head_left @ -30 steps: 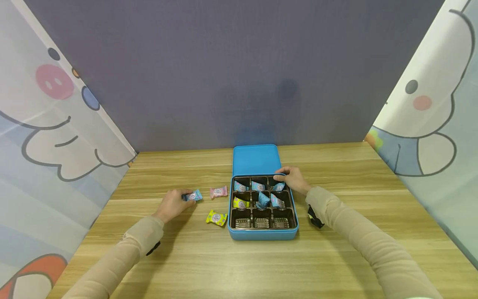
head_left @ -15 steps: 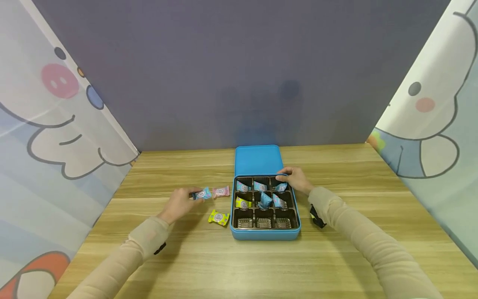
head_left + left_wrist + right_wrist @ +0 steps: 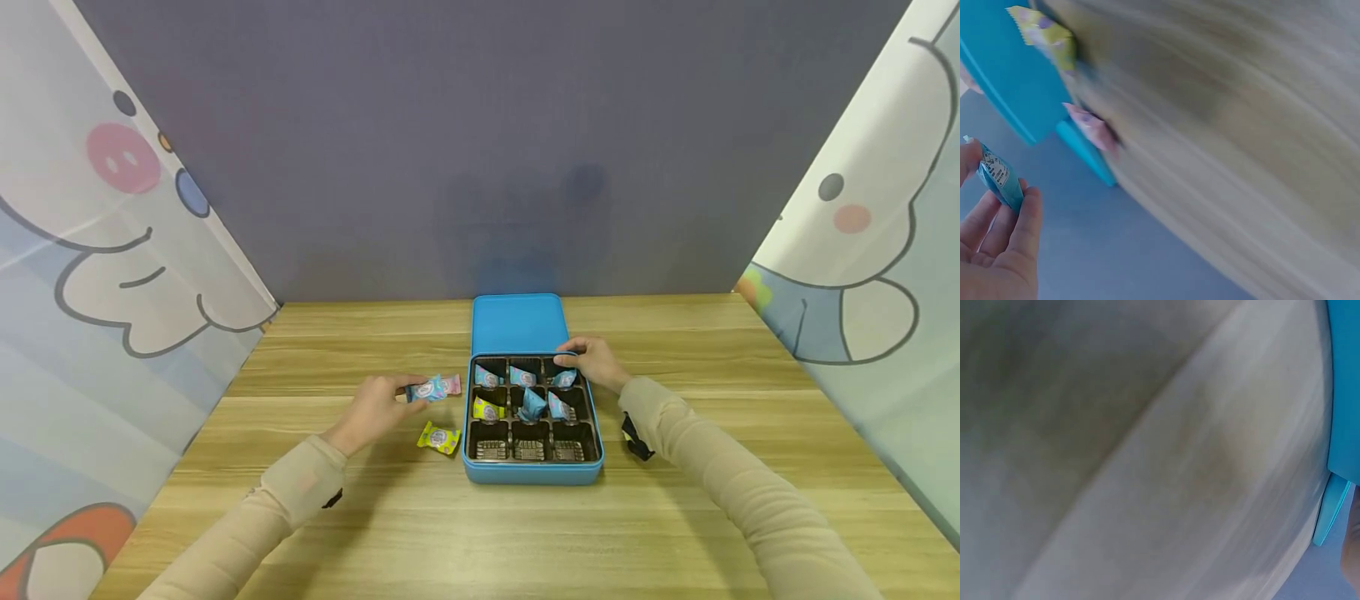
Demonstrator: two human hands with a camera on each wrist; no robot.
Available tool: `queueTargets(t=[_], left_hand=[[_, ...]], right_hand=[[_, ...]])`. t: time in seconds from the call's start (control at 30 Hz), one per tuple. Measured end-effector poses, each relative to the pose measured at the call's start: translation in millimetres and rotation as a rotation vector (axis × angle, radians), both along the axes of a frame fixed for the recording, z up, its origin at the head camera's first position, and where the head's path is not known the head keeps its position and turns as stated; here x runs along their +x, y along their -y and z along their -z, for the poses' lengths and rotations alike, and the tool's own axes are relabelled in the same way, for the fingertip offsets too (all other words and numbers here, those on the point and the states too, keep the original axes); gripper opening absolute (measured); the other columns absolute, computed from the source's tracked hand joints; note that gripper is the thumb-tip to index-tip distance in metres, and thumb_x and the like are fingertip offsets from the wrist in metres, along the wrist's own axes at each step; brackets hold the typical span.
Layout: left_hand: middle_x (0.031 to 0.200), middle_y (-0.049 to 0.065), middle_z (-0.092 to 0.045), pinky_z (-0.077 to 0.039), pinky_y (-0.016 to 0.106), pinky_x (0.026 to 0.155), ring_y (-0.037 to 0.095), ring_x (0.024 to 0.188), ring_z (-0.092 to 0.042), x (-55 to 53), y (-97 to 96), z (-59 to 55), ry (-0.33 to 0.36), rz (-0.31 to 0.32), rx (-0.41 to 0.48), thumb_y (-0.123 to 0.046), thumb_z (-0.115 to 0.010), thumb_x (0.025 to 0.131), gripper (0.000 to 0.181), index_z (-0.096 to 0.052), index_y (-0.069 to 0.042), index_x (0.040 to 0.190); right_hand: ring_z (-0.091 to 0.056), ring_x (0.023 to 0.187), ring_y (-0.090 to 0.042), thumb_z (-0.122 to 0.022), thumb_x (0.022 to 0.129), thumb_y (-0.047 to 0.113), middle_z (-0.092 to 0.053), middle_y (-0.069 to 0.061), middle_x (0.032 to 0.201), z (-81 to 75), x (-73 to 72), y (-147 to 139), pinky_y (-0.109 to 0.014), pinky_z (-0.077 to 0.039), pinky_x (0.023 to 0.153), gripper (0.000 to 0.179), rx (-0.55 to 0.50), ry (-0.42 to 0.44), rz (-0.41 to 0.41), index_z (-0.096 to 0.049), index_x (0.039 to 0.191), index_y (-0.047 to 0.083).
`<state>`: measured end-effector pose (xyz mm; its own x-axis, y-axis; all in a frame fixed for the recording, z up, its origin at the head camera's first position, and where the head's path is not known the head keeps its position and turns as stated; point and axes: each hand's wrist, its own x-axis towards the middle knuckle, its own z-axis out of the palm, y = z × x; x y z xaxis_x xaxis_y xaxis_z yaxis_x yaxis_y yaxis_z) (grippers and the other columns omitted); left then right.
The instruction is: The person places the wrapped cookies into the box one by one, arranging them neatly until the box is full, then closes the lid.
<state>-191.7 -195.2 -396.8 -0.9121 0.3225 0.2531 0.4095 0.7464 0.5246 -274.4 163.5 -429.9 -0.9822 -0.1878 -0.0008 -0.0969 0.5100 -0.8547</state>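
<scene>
My left hand [image 3: 377, 410] pinches a blue wrapped candy [image 3: 1001, 177] between thumb and fingers, raised off the table. In the head view that candy partly covers a pink wrapped candy [image 3: 452, 384] on the wood. A yellow wrapped candy [image 3: 438, 437] lies nearer, left of a blue tin [image 3: 532, 473]. The tin's dark divided tray [image 3: 529, 431] carries blue candies and one yellow candy in its back and middle rows; its front row shows bare compartments. My right hand [image 3: 597, 363] grips the tin's back right corner; the right wrist view catches only a sliver of it.
The tin's blue lid [image 3: 520, 324] lies folded back behind it, near the grey back panel [image 3: 480, 150]. Cartoon-printed sheets [image 3: 847, 317] stand at both sides of the wooden table [image 3: 480, 542].
My left hand has carried the blue candy rightward toward the tin, from left of the pink candy to over its left end. The right hand keeps its place on the tin.
</scene>
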Motion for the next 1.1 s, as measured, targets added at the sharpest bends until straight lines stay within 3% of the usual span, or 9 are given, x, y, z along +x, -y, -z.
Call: queueTargets(t=[0.27, 0.37, 0.5, 0.57, 0.67, 0.77, 1.1], left_hand=[[0.108, 0.014, -0.067, -0.053, 0.040, 0.080, 0.025, 0.093, -0.065, 11.2, -15.5, -13.2, -0.001, 0.056, -0.009, -0.020, -0.074, 0.077, 0.036, -0.067, -0.004, 0.109], [0.108, 0.012, -0.067, -0.053, 0.036, 0.076, 0.013, 0.075, -0.062, 14.7, -18.9, -16.2, -0.002, 0.064, -0.026, -0.021, -0.074, 0.077, 0.036, -0.068, -0.006, 0.109], [0.109, 0.012, -0.067, -0.049, 0.027, 0.062, 0.004, 0.045, -0.035, 18.5, -22.3, -20.4, -0.017, 0.077, -0.039, -0.022, -0.074, 0.077, 0.036, -0.068, -0.007, 0.108], [0.109, 0.011, -0.067, -0.049, 0.026, 0.062, 0.004, 0.047, -0.040, 19.9, -23.9, -21.9, -0.035, 0.084, -0.043, -0.023, -0.075, 0.076, 0.036, -0.068, -0.007, 0.108], [0.109, 0.011, -0.067, -0.054, 0.030, 0.072, 0.012, 0.068, -0.063, 20.9, -25.9, -21.9, -0.054, 0.111, -0.029, -0.020, -0.075, 0.075, 0.035, -0.069, -0.006, 0.107], [0.109, 0.011, -0.067, -0.053, 0.034, 0.082, 0.022, 0.097, -0.065, 21.7, -28.1, -21.1, -0.063, 0.149, -0.011, -0.016, -0.076, 0.075, 0.034, -0.069, -0.005, 0.106], [0.106, 0.008, -0.068, -0.049, 0.039, 0.089, 0.027, 0.105, -0.061, 24.8, -35.9, -23.5, -0.074, 0.192, -0.051, -0.022, -0.077, 0.074, 0.037, -0.069, -0.006, 0.106]], right_hand=[[-0.051, 0.110, -0.034, -0.065, 0.086, 0.022, -0.055, -0.019, 0.121, 0.6, 1.3, 0, -0.041, -0.046, 0.089, 0.032, -0.005, 0.003, 0.003, -0.064, 0.111, 0.003], [-0.051, 0.110, -0.033, -0.066, 0.086, 0.023, -0.055, -0.018, 0.121, 1.8, 1.4, 0, -0.040, -0.046, 0.088, 0.032, 0.001, 0.009, 0.009, -0.064, 0.111, 0.003], [-0.050, 0.111, -0.034, -0.066, 0.085, 0.022, -0.055, -0.019, 0.121, 2.0, 1.4, 0, -0.041, -0.045, 0.090, 0.032, -0.009, 0.012, 0.015, -0.064, 0.110, 0.002], [-0.050, 0.112, -0.034, -0.066, 0.085, 0.022, -0.055, -0.019, 0.122, 1.1, 1.3, 1, -0.042, -0.044, 0.091, 0.032, -0.018, 0.013, 0.020, -0.064, 0.110, 0.002], [-0.049, 0.113, -0.035, -0.066, 0.085, 0.022, -0.055, -0.019, 0.122, 0.5, 0.4, 1, -0.042, -0.044, 0.093, 0.032, -0.021, 0.013, 0.025, -0.064, 0.110, 0.002], [-0.049, 0.113, -0.034, -0.066, 0.085, 0.022, -0.055, -0.018, 0.121, 0.4, -0.3, 1, -0.042, -0.044, 0.093, 0.031, -0.020, 0.017, 0.026, -0.064, 0.110, 0.003], [-0.047, 0.116, -0.036, -0.066, 0.085, 0.020, -0.054, -0.019, 0.123, -0.5, 1.6, 2, -0.044, -0.043, 0.094, 0.030, -0.027, -0.001, 0.016, -0.064, 0.109, 0.001]])
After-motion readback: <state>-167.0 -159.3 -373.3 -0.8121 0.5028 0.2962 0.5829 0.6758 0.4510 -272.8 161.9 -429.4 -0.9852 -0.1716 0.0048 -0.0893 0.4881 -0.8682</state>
